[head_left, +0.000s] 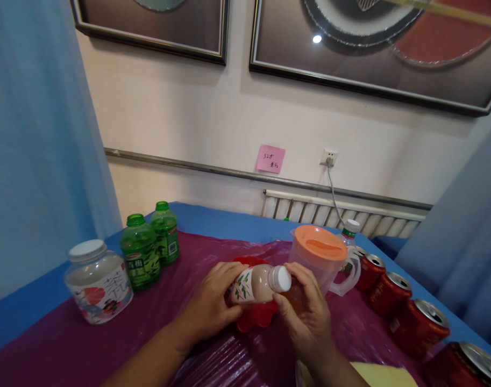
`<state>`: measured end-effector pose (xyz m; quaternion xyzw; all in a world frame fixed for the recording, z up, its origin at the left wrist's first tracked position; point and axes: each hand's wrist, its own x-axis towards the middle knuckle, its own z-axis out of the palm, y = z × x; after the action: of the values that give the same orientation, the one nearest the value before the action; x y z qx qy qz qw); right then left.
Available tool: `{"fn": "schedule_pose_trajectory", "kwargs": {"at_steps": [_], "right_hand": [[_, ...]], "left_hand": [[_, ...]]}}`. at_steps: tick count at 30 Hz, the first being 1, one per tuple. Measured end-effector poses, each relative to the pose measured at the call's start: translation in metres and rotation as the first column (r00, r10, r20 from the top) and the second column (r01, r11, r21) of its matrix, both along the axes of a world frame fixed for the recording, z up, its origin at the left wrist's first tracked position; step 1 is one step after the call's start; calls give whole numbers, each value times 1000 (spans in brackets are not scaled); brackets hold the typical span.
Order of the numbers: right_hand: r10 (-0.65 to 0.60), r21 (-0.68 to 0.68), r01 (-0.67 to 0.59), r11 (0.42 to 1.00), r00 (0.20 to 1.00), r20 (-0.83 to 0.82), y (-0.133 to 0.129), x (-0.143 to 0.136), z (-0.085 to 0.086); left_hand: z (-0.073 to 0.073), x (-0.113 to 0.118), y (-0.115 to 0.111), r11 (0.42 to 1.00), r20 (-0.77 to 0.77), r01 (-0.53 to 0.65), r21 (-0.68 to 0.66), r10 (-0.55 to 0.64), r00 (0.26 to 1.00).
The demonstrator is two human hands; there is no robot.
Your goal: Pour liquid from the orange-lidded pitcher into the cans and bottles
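Observation:
A small clear bottle [261, 283] with a white cap and a leaf-patterned label lies tilted between my hands, cap toward the right. My left hand [215, 298] is wrapped round its labelled body. The thumb and fingers of my right hand [307, 312] close on the white cap. Beneath the bottle, a red scalloped dish [258, 318] rests on the purple plastic sheet. Just beyond my right hand stands a clear pitcher [320, 252] with an orange lid.
On the left stand a white-lidded jar [98, 282] and two uncapped green bottles [140, 252]. Several red cans [390, 294] line the right edge, near another white-capped bottle [350, 232]. Something pale yellow [384, 374] lies at the bottom right.

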<state>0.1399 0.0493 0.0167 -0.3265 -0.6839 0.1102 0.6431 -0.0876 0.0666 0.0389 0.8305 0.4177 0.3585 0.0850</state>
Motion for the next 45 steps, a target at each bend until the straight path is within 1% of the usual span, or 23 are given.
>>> {"fn": "schedule_pose_trajectory", "kwargs": {"at_steps": [4, 7, 13, 17, 21, 25, 33, 36, 38, 42, 45], "right_hand": [[-39, -24, 39, 999, 999, -10, -2, 1, 5], [-56, -27, 56, 998, 998, -7, -4, 3, 8], [44, -35, -41, 999, 995, 88, -4, 8, 12], [98, -65, -91, 994, 989, 108, -5, 8, 11], [59, -54, -54, 997, 993, 100, -5, 5, 8], [23, -42, -18, 999, 993, 119, -6, 5, 8], [35, -20, -33, 999, 994, 105, -1, 7, 10], [17, 4, -17, 1000, 995, 95, 1, 7, 11], [-8, -5, 8, 1000, 997, 81, 1, 6, 11], [-33, -63, 36, 997, 999, 38, -2, 4, 15], [5, -54, 0, 999, 995, 102, -8, 5, 19]], "left_hand": [[2, 1, -3, 999, -18, 25, 24, -25, 1000], [5, 2, -4, 999, -22, 37, 14, -37, 999], [11, 2, -2, 994, -33, 59, -95, -62, 998], [9, 2, -2, 994, -34, 57, -97, -61, 998], [7, 2, -2, 995, -39, 56, -84, -59, 997], [7, 2, -2, 995, -42, 52, -86, -56, 998], [4, 1, -2, 993, -48, 66, -94, -71, 996], [4, 2, -2, 993, -48, 74, -91, -78, 996], [4, 2, -2, 993, -50, 81, -90, -86, 995], [6, 3, -2, 993, -49, 88, -83, -92, 995], [5, 2, -2, 993, -38, 81, -91, -85, 996]]}}
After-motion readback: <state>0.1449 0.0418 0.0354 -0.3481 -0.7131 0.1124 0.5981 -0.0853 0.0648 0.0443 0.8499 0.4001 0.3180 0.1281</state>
